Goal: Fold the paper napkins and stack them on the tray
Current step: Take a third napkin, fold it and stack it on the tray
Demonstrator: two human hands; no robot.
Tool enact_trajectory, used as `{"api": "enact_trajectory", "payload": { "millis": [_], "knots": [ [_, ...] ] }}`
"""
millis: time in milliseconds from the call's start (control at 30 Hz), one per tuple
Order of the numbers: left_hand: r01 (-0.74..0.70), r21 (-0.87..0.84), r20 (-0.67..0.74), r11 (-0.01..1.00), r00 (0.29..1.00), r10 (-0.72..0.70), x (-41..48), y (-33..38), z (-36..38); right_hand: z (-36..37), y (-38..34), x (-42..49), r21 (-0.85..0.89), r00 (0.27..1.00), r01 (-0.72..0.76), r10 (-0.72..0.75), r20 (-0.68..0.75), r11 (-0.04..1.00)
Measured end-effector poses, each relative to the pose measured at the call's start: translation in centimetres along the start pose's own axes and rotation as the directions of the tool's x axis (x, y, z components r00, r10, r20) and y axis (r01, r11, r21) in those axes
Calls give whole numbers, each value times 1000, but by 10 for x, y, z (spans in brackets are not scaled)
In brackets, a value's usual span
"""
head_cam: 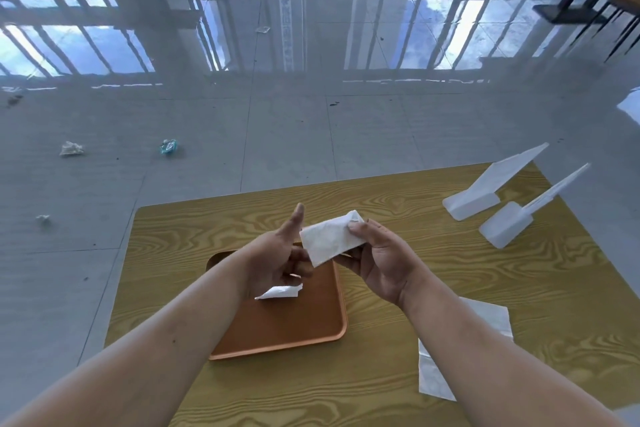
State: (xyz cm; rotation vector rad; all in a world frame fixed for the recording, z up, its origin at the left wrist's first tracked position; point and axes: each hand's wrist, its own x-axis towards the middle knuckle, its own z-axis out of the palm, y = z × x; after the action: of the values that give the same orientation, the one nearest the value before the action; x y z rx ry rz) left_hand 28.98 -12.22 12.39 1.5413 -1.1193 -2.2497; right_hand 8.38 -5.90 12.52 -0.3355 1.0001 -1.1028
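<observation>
My right hand (pixel 382 258) pinches a folded white paper napkin (pixel 329 238) by its right end, above the far edge of the brown tray (pixel 304 319). My left hand (pixel 277 258) is beside the napkin's left end with its thumb raised and fingers curled; whether it touches the napkin is unclear. Another folded napkin (pixel 280 292) lies on the tray, partly hidden under my left hand. A flat unfolded napkin (pixel 433 371) rests on the wooden table (pixel 450 263) to the right, partly covered by my right forearm.
Two white plastic stands (pixel 485 191) (pixel 519 218) sit at the table's far right. Crumpled paper scraps (pixel 71 148) and a teal wrapper (pixel 168 146) lie on the glossy tiled floor beyond the table. Dark furniture legs (pixel 571 3) stand at the far right.
</observation>
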Motion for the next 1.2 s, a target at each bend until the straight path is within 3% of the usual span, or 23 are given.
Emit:
{"api": "enact_trajectory", "payload": {
  "millis": [67,167,267,433,633,733,800,933,967,1000,1100,1200],
  "knots": [
    [-119,-122,-13,985,993,118,1,1,3,2,3,0,-75,1000,-15,14,-8,997],
    [-269,-149,-127,951,959,252,3,2,3,2,5,0,-223,999,-42,41,-5,974],
    [-312,-133,-143,941,945,293,2,2,-2,4,4,1,-308,999,-46,39,-29,950],
    [-347,-41,-112,937,933,341,0,1,-8,8,-1,8,-279,999,-23,11,-46,960],
    [-382,108,-204,918,895,397,4,-3,-16,7,0,15,-482,994,71,-104,-40,873],
    [-402,187,-231,896,869,438,6,-8,-18,6,-2,17,-626,984,123,-176,-22,770],
    [-393,319,-271,863,834,480,7,-10,-20,8,-2,17,-749,967,156,-252,-16,644],
    [-343,649,-275,679,726,630,6,-10,-21,10,-5,18,-898,936,190,-351,42,398],
    [-330,696,-270,638,703,658,5,-8,-21,11,-8,19,-892,938,198,-344,51,407],
    [-337,688,-265,643,708,655,4,-7,-22,13,-10,18,-847,949,201,-312,44,491],
    [-389,268,-209,881,869,447,1,0,-23,17,-19,17,-586,986,154,-165,35,796],
    [-334,50,-144,941,930,337,-3,3,-22,20,-22,17,-389,993,107,-119,-7,915]
  ]
}}
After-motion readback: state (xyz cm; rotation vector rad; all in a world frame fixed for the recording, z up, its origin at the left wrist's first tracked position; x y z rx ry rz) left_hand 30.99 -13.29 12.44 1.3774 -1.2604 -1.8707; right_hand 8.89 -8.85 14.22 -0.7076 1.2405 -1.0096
